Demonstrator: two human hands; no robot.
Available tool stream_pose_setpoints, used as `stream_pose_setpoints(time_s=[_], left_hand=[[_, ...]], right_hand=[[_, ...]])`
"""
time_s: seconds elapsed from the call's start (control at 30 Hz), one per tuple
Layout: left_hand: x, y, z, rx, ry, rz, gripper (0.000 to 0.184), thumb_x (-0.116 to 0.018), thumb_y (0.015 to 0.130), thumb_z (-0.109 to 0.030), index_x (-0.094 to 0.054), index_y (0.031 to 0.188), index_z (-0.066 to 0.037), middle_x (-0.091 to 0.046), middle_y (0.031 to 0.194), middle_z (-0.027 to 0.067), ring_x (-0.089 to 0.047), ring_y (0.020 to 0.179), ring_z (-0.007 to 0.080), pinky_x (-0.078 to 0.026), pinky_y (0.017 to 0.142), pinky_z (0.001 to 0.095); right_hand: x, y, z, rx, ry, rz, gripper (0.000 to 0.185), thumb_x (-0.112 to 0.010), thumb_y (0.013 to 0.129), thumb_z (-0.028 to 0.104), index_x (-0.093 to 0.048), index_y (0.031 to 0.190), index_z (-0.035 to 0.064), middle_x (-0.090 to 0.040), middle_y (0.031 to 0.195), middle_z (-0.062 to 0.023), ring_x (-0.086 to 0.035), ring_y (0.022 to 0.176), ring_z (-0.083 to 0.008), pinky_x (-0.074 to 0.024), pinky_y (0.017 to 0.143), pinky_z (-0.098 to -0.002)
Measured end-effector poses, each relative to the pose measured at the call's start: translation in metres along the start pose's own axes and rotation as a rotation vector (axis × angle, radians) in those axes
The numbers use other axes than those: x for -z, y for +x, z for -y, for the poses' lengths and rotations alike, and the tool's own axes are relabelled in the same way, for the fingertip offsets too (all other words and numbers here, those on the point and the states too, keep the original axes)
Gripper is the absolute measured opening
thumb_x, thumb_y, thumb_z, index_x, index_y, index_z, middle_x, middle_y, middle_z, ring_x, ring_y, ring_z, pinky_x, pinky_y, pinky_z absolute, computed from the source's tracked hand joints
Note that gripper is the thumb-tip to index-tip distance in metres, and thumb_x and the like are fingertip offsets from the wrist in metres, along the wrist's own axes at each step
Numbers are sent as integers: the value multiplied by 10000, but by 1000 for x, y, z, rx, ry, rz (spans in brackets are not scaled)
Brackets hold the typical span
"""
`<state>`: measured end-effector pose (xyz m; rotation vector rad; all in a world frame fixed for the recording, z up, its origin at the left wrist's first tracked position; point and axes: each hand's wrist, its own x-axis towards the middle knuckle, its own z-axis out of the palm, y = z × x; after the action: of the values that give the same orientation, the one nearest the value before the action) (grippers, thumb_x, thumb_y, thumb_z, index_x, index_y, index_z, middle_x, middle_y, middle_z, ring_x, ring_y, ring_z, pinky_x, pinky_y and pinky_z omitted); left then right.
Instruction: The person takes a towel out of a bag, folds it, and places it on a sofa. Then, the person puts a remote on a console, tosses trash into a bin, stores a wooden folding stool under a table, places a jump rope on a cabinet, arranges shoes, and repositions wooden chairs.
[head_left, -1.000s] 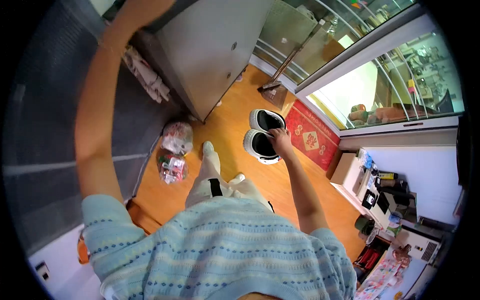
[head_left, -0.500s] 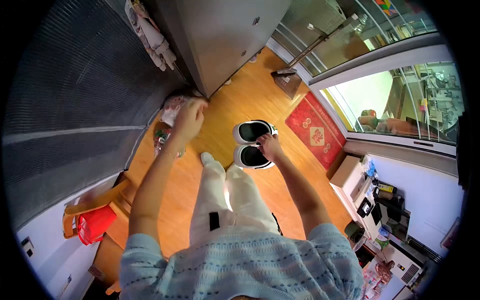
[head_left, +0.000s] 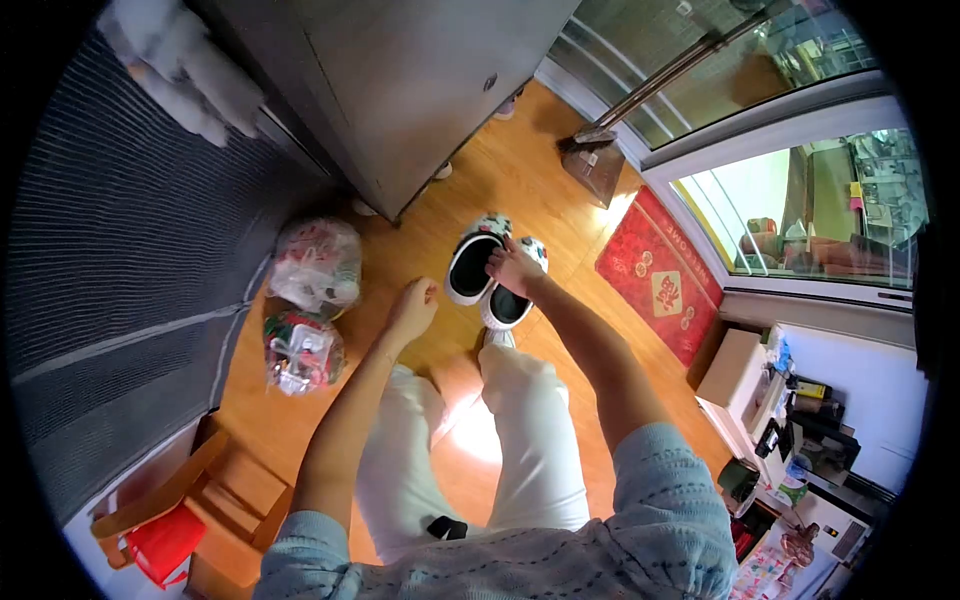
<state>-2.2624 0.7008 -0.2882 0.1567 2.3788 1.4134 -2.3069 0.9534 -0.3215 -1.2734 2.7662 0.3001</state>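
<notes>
My right hand (head_left: 515,270) pinches a pair of white clogs together at their adjoining sides. The left clog (head_left: 470,272) and the right clog (head_left: 507,308) have dark insides, and coloured decorations show on their toe ends. Both point away from me, slightly tilted. To their left, my left hand (head_left: 412,312) hangs apart from them with its fingers curled in and nothing visible in them. Below the clogs are my legs in white trousers (head_left: 525,440), and one white shoe (head_left: 498,338) shows beneath the right clog.
Two plastic-wrapped bundles (head_left: 315,265) lie by the dark ribbed curtain (head_left: 130,230). A grey cabinet (head_left: 390,90) stands ahead. At right are a dustpan (head_left: 592,172), a red doormat (head_left: 662,285) and a glass door. A wooden chair (head_left: 215,500) with a red bag is lower left.
The clogs in my right hand have swung from pointing right to pointing away from me. My left hand has come down and right, closer to them. My view has shifted and my legs have parted.
</notes>
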Motion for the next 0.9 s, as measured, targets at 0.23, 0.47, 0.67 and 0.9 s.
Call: stream_pose_setpoints(time_s=[0.23,0.47,0.67,0.9], left_hand=[[-110,123,138,-39,-25,-135,144,-527,762,-65,-553,893,-13,-607,872,177,-585,827,336,-466,708,384],[-153,176,211,69,83,-130,412,-550,754,-96,-449,1144,-13,-506,1120,181,-508,1020,299,-418,836,357],[-132,142,174,275,36,3,655,-627,711,-180,-358,1285,-18,-449,1264,205,-460,1147,307,-381,942,370],[-167,140,193,189,249,161,325,-652,724,-205,-628,937,40,-588,1003,248,-562,965,366,-432,855,398]], right_hand=[[-129,57,-7,225,-214,-167,28,-550,683,154,-545,657,163,-513,690,17,-522,837,-154,-310,974,-405],[-199,68,20,464,-14,-255,33,-526,710,154,-550,726,138,-543,805,-3,-521,878,-176,-314,963,-383],[-163,70,15,455,125,-297,73,-552,674,153,-526,708,94,-522,751,-43,-520,816,-216,-399,817,-355],[-177,109,-44,191,176,-277,119,-579,663,150,-557,757,81,-554,793,-78,-534,847,-246,-408,734,-370]])
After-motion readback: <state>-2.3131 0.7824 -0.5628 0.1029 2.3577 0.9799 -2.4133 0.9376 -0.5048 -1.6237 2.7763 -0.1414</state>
